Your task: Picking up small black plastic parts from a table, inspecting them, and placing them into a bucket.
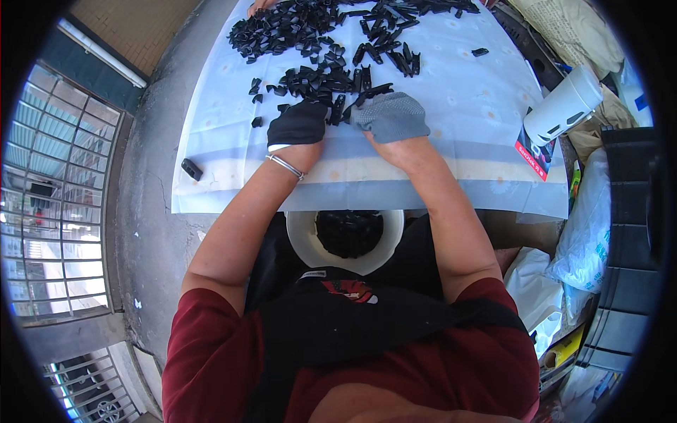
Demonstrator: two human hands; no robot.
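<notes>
My left hand (297, 124), in a black glove, is closed at the near edge of a small heap of black plastic parts (310, 83). Its fingertips are hidden, so what it grips cannot be made out. Just to its right, my right hand (392, 118) wears a grey dotted glove and curls round a long black plastic part (371, 93) that sticks out past the fingers. Between the two hands lies another slim black plastic piece (338, 108). Below the table edge, a white bucket (297, 240) between my legs holds black parts (349, 233).
Larger piles of black parts (282, 32) cover the table's far side, where another person's hand (261, 5) shows. A black object (191, 169) lies at the left edge of the white tablecloth (233, 158). On the right stand a white cup (564, 106) and plastic bags (582, 225).
</notes>
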